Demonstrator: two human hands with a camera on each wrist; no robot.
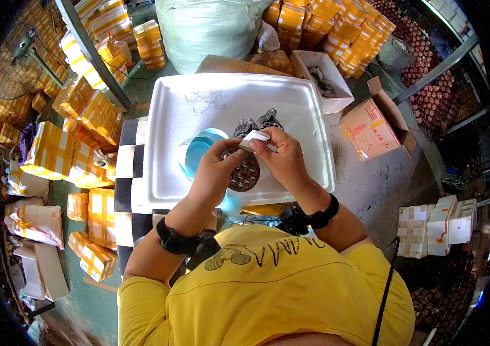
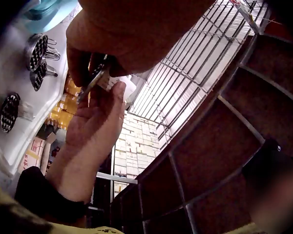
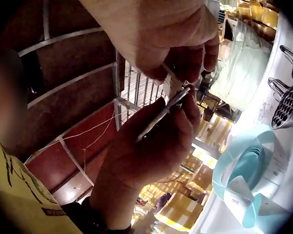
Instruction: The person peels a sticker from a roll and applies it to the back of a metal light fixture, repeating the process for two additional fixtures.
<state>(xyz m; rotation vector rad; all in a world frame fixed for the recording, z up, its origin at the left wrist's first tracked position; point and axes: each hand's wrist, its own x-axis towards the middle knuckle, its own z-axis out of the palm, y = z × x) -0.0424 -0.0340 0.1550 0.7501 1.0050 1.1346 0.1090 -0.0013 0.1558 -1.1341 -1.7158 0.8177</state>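
My right hand (image 1: 285, 157) pinches a small white piece (image 1: 254, 138), a label or card, between thumb and fingers. Touching its far side, my left hand (image 1: 216, 166) also holds a thin flat piece (image 3: 162, 116), which appears edge-on in the right wrist view. Its kind I cannot tell. Both hands are over a white foam tray (image 1: 167, 109). Below them lies a round, dark perforated disc (image 1: 245, 177). Two perforated metal pieces (image 3: 287, 106) with wire loops lie farther back. Beside my left hand stands a pale blue roll of labels (image 1: 190, 154).
A checkered surface (image 1: 124, 190) shows left of the tray. Taped cartons (image 1: 49, 150) are stacked along the left, with more at the back around a large pale green sack (image 1: 207, 32). To the right stand an open cardboard box (image 1: 374, 130) and a white foam box (image 1: 337, 102).
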